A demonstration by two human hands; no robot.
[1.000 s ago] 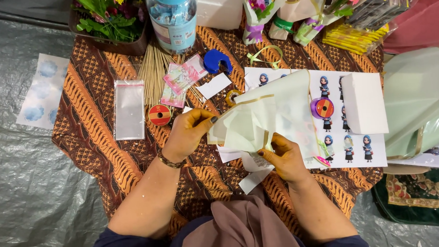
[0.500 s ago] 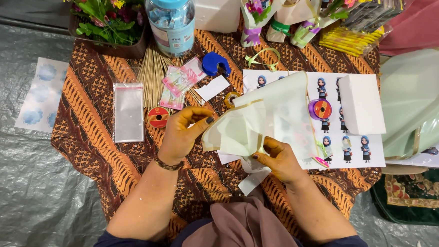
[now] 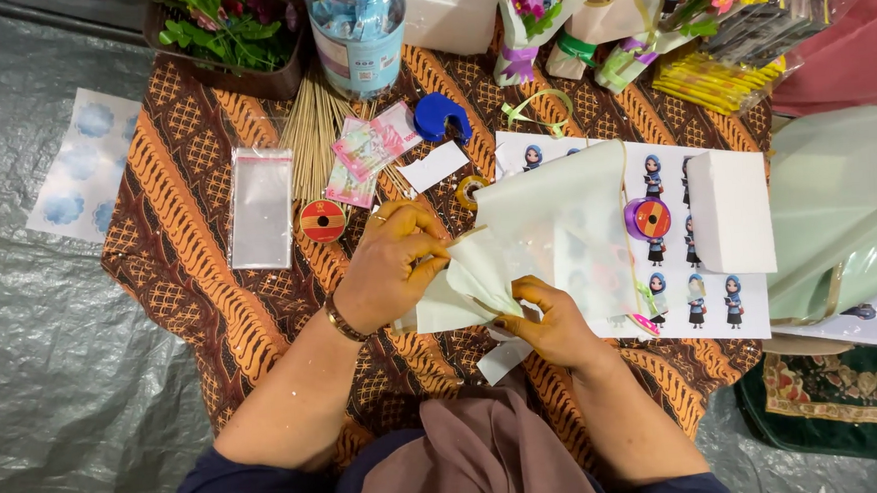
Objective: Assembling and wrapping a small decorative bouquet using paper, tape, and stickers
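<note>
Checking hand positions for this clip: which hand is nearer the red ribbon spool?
Left. The left hand lies just right of the red ribbon spool; the right hand sits farther right, beneath the pale green paper.

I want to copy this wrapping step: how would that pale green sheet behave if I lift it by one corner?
Probably floppy: the pale green sheet creases and bunches where the left hand and right hand gather it. Likely light, since pinched fingers alone hold its folds. It looks smooth, so it may slip from a loose grip.
</note>
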